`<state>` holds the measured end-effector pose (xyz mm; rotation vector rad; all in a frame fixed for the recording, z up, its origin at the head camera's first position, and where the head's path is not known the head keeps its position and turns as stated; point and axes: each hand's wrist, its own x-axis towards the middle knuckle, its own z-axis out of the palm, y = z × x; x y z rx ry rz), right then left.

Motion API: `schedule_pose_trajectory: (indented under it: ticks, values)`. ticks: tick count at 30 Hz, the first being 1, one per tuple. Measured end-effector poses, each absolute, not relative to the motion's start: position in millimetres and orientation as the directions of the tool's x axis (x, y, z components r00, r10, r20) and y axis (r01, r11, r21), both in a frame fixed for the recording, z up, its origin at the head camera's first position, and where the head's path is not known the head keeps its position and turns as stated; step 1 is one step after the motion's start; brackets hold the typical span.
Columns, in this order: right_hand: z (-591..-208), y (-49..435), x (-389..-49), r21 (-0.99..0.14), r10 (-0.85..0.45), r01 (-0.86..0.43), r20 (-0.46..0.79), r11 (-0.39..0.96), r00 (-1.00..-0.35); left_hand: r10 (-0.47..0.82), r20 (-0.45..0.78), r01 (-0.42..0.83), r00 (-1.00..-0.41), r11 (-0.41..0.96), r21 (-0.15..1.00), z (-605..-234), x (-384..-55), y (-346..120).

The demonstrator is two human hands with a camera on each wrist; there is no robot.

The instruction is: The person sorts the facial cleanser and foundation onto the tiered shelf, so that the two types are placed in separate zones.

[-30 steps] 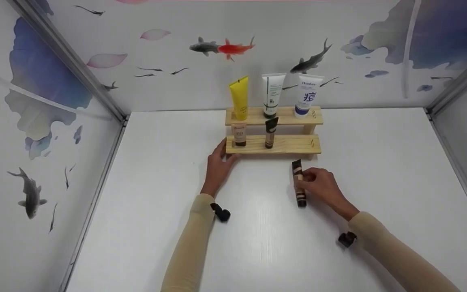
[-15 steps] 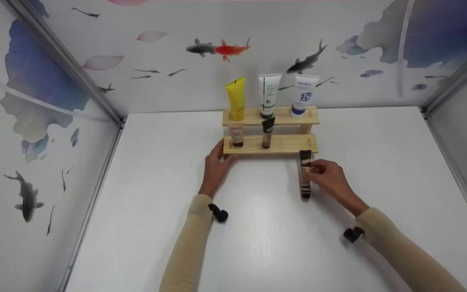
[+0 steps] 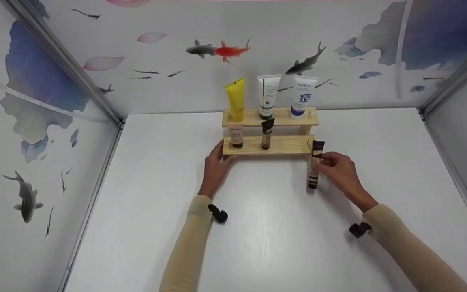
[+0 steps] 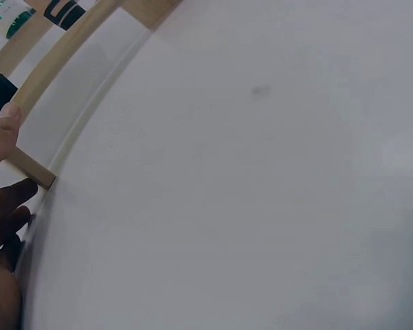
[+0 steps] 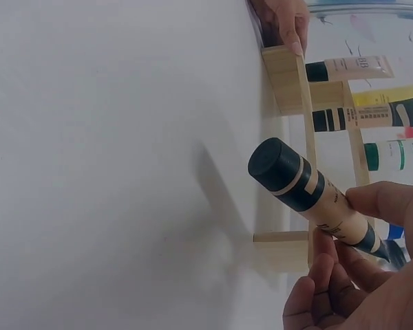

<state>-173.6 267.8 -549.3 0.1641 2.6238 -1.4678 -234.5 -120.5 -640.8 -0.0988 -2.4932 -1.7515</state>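
My right hand (image 3: 341, 170) pinches a dark-brown and beige cosmetic tube (image 3: 314, 164) between thumb and fingers. The tube is tilted, its black cap (image 5: 275, 165) pointing down, just in front of the right end of a two-tier wooden rack (image 3: 288, 144). My left hand (image 3: 216, 168) grips the left end of the rack's lower shelf, the thumb (image 4: 10, 117) at its front edge and the other fingers beside the leg. On the lower shelf stand a small beige BB tube (image 3: 236, 136) and a matching brown tube (image 3: 267, 134).
The upper shelf bears a yellow tube (image 3: 236, 101), a white tube with green lines (image 3: 268, 97) and a white-and-blue tube (image 3: 303, 97). The white table (image 3: 258, 235) meets a printed back wall (image 3: 168, 93) behind the rack. Side walls stand left and right.
My right hand has carried the brown tube up, right and toward the rack's right end, raising its top from a lower tilt. The left hand stays on the rack.
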Motion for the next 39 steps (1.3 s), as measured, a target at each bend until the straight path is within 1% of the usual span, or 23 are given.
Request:
schedule_pose_trajectory:
  ticks: [10,17,24,32,39]
  values:
    - [-537.5,273.9,-183.0,-0.842,0.06,0.126,-0.11,0.525,-0.992,-0.004,0.11,0.103,-0.994,0.333,0.937,-640.4,-234.2,-120.3]
    - [-526.6,272.3,-194.7,-0.835,0.079,0.082,-0.046,0.545,-0.996,0.006,0.138,0.132,-0.99,0.351,0.927,-640.9,-234.5,-120.2]
    - [-516.6,266.6,-207.8,-0.846,0.092,0.036,0.016,0.533,-0.996,-0.004,0.126,0.117,-0.992,0.349,0.93,-641.3,-233.7,-120.6]
    - [-513.9,256.9,-218.4,-0.854,0.077,-0.037,0.09,0.519,-0.993,-0.006,0.136,0.125,-0.991,0.352,0.928,-643.1,-234.8,-121.0]
    - [-513.9,250.1,-225.6,-0.861,0.065,-0.07,0.119,0.504,-0.991,-0.005,0.134,0.123,-0.991,0.359,0.925,-641.3,-235.1,-120.4]
